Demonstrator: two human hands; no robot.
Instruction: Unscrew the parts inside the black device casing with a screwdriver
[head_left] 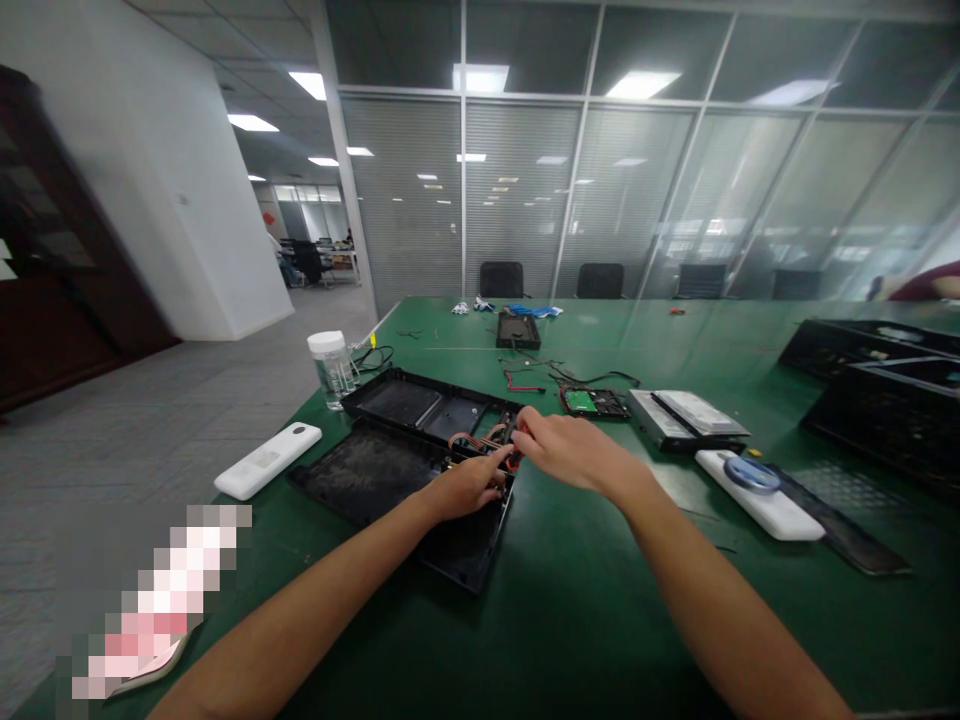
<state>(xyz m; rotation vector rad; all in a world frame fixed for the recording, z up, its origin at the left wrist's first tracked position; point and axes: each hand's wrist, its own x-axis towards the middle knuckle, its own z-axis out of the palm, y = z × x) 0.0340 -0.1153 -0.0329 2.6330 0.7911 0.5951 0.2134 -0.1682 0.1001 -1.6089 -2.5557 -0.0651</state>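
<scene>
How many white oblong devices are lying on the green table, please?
2: one white device left of the black case, another white device on the right, partly covered by a round blue object.

A clear plastic jar with a white lid [335,378] is standing left of centre; below it, a white oblong device with rounded corners [264,464] is lying flat. At lower right, a second white oblong device [784,519] is bearing a round blue object [752,475]. Black office chairs [501,280] are standing before a metal-framed glass partition [519,190] at upper centre. A dark brown wooden cabinet [64,260] is occupying the left edge.
</scene>
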